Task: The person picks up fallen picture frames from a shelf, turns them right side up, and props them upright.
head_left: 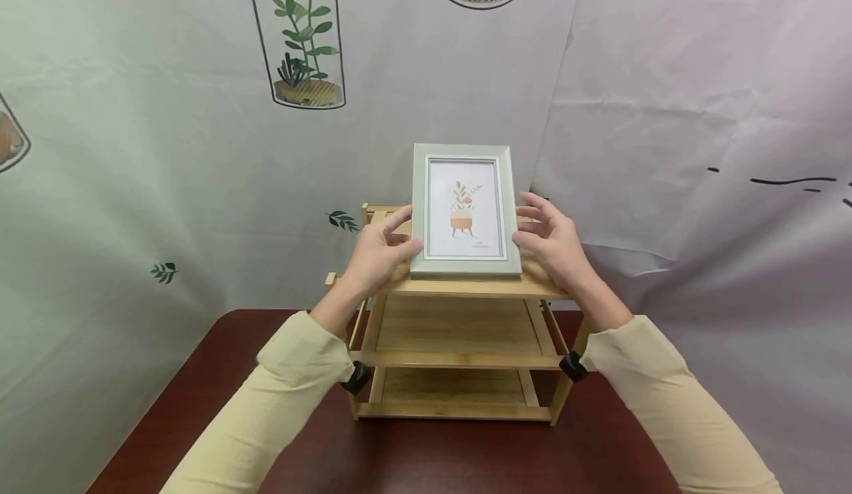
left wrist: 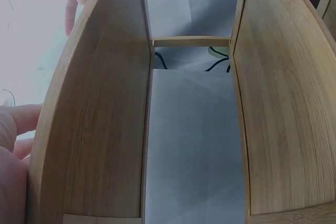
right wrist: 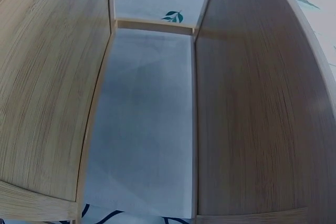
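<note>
Picture frame [head_left: 464, 211] is at the top tier [head_left: 466, 288] of the wooden rack [head_left: 459, 331], near its front rail, face to the camera. Left hand [head_left: 379, 256] pinches its left edge, thumb low on the front; right hand [head_left: 554, 244] pinches the right edge with thumb and bent fingers. Can't tell if the bottom edge bears on the tier or floats; back and any strut hidden. Main risk: bottom edge too close to the front rail, so an early release lets it slide off toward the bench [head_left: 293, 435]. Second: strut not splayed, frame flops backward. Uneven let-go would twist it. Also watch the black wrist mounts [head_left: 356, 378], right by the rack sides; a snag there on pull-back could jog the rack. Wrist views show mostly tier panels, no help on contact.
</note>
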`<action>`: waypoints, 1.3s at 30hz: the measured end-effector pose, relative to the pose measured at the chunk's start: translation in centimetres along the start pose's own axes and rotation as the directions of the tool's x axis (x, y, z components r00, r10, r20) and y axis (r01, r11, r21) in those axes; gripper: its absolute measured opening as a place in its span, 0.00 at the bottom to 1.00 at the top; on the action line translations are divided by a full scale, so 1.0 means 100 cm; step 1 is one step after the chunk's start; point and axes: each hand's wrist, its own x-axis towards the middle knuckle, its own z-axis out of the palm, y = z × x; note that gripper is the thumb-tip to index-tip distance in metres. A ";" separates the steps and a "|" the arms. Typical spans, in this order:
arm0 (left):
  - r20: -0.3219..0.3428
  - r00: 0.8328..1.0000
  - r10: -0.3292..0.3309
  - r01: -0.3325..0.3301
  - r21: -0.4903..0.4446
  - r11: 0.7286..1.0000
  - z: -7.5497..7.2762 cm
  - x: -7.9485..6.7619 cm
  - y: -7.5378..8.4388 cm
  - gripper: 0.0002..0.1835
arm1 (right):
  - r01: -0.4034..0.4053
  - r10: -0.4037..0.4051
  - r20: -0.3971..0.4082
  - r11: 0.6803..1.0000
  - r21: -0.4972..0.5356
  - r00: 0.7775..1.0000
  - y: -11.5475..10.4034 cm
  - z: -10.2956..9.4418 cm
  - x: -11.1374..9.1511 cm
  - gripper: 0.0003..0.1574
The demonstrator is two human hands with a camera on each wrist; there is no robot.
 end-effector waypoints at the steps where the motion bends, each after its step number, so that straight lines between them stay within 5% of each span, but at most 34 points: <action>1: -0.003 1.000 0.007 -0.007 0.004 1.000 0.000 0.000 0.000 0.29 | -0.005 0.005 0.002 1.000 -0.002 1.000 0.000 0.000 0.000 0.38; 15: -0.038 0.996 0.084 -0.082 0.044 0.996 0.000 -0.005 -0.001 0.30 | -0.086 0.077 0.083 0.989 0.116 0.994 -0.003 -0.003 -0.002 0.35; 30: -0.073 0.992 0.106 -0.106 0.009 0.994 -0.001 -0.006 -0.002 0.30 | 0.111 -0.115 0.035 0.989 0.102 0.993 0.001 -0.001 -0.005 0.33; 39: -0.120 0.965 0.231 -0.226 0.059 0.972 0.004 -0.008 -0.001 0.30 | 0.222 -0.218 -0.044 0.968 0.118 0.975 0.003 0.002 -0.004 0.33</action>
